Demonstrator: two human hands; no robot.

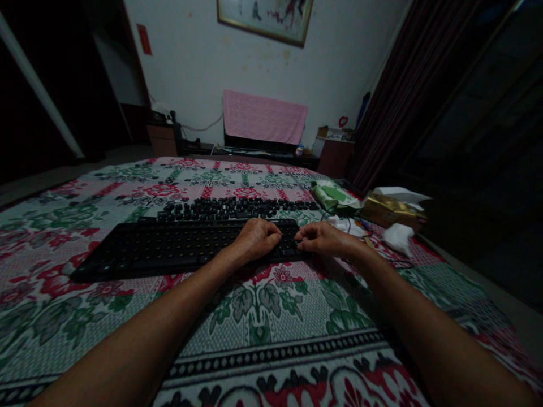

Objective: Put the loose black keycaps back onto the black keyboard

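Note:
A black keyboard [169, 242] lies on the patterned bedspread, most of its key positions bare of caps. Over its right part rests my left hand [258, 237], fingers curled and pressed together; whatever is in them is hidden. My right hand [318, 237] is at the keyboard's right end, thumb and fingertips drawn together in a pinch near the number pad. Too little shows between those fingertips to name anything. Behind the keyboard, loose black keycaps [229, 208] are spread in a long heap.
At the right stand a green and white tissue pack [335, 195] and a gold box [392, 210]. Crumpled white tissue [399, 237] and a thin dark cable lie near my right arm. The floral bedspread [263, 311] stretches toward a pink towel [265, 116] by the wall.

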